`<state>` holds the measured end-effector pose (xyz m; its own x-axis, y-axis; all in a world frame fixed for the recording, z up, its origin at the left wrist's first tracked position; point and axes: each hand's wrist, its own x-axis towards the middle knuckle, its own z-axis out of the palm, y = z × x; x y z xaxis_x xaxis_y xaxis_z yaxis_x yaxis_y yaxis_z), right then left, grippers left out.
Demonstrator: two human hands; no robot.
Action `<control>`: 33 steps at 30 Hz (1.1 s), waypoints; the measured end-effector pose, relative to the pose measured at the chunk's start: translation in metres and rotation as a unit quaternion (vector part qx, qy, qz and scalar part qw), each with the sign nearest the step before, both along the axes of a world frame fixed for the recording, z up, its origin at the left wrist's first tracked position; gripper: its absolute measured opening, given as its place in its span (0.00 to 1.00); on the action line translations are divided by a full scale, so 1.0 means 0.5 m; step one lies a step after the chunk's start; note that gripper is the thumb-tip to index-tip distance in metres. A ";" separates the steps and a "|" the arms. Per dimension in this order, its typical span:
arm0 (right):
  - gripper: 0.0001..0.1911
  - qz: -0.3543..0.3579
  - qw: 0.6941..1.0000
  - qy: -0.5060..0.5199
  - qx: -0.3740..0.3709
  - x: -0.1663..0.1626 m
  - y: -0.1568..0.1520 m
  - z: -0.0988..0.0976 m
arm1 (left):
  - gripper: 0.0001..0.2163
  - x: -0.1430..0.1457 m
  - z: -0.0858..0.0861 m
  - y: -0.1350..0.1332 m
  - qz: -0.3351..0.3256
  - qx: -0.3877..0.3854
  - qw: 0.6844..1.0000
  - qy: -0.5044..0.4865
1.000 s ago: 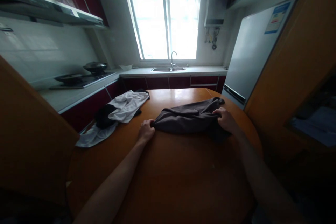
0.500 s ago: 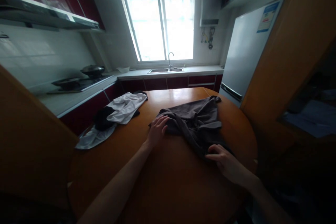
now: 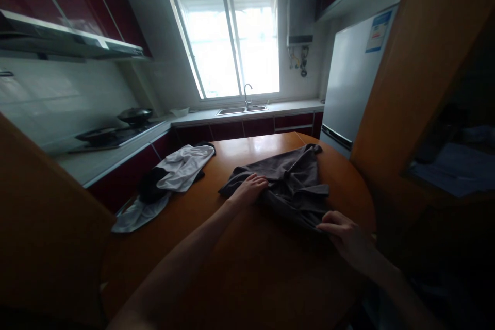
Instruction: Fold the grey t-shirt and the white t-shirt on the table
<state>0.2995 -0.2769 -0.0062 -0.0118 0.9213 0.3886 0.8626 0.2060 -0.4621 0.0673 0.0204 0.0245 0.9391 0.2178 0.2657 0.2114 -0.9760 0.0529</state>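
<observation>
Left hand [image 3: 249,190] has slid inward, fingers laid flat, apparently steadying the cloth [image 3: 297,165] whose edge the right hand [image 3: 344,233] pinches

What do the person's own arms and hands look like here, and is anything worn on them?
The left hand and right hand are bare, without gloves. No sleeve, watch or bracelet shows on the left forearm or the right forearm, though the right one's lower part is dim. I can make out no ring or marking.
</observation>
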 end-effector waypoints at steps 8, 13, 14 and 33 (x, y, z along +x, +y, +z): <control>0.12 -0.013 0.990 0.060 -0.130 0.039 -0.085 0.008 | 0.04 -0.206 0.015 -0.150 0.012 0.011 0.995 0.098; 0.11 -0.013 0.985 0.100 -0.142 0.029 -0.072 0.020 | 0.06 -0.276 -0.012 -0.228 0.012 -0.065 0.990 0.123; 0.12 -0.039 0.988 0.101 -0.114 0.028 -0.058 0.017 | 0.07 -0.280 -0.010 -0.228 0.024 -0.084 0.991 0.106; 0.06 -0.184 0.983 0.017 -0.012 0.091 0.097 -0.064 | 0.23 -0.237 -0.150 -0.043 0.197 -0.084 0.976 -0.026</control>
<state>0.3451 -0.2282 -0.0380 0.3361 0.8702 0.3604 0.8602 -0.1278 -0.4937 -0.0509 -0.0011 -0.0506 0.7597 0.6045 0.2395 0.5622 -0.7958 0.2251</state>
